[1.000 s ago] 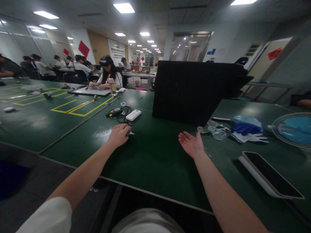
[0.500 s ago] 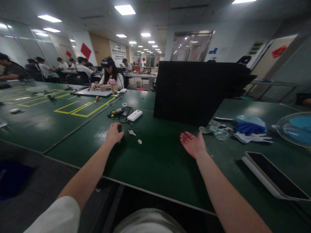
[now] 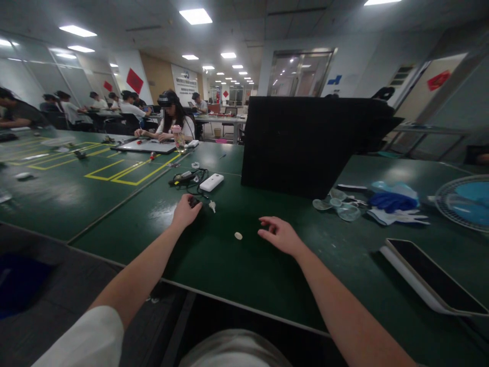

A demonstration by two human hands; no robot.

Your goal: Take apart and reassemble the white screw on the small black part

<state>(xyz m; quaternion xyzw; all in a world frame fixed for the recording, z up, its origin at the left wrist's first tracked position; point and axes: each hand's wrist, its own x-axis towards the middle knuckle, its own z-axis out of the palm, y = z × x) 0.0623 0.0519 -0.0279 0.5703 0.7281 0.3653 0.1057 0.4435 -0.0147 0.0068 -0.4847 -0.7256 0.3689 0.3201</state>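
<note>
your right hand (image 3: 280, 235) has turned palm down since a moment ago, fingers loosely apart, just right of the small white disc (image 3: 238, 235) on the table (image 3: 237, 270). left of that disc, your left hand (image 3: 186, 211) is closed on a small dark object (image 3: 194, 202), with the small white piece (image 3: 212, 205) just beside it.

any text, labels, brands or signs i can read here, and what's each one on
No text can be read as it stands.
White wall banner: dark lettering under a blue logo, too small and blurred to read.
Red diamond wall signs: characters not legible.
Blue sign by the glass door: a shape, no readable words.
White device on the table: no visible marking.
</note>
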